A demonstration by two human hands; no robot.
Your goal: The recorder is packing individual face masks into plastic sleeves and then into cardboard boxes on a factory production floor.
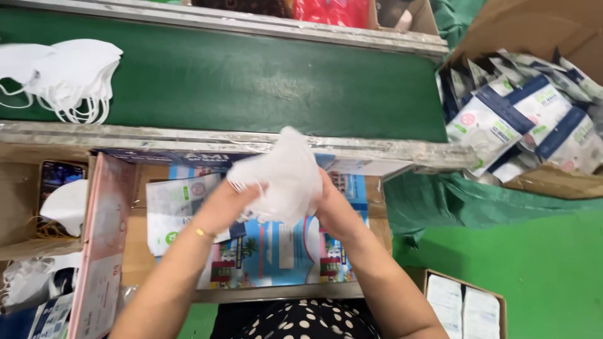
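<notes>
Two bare hands meet at the centre of the frame, and a small stack of white folded face masks (282, 176) is gripped between them. The left hand (229, 204) is closed on the stack's lower left edge, where the thin ear loops hang out, while the right hand (336, 207) is clasped against its right side; both are grasping the same stack, which is held in the air just above the bench and slightly tilted. Below the hands, a flat printed sheet in blue with building pictures (276, 251) lies on the brown cardboard-covered bench (135, 251). At the upper left of the frame, a second pile of white masks with dangling loops (69, 75) rests on the green conveyor belt (251, 81). At the right edge, an open cardboard box filled with blue-and-white sealed mask packets (527, 122) is seen, well apart from the hands. At the left, a pink flat carton standing on edge (100, 251) is placed beside a single white mask (66, 204).

The step in hand appears to be the squaring and gathering of the stack, with the loops being tucked in. The next move would seem to call for an even grip from both sides, so that the masks stay aligned and no loop is caught.
</notes>
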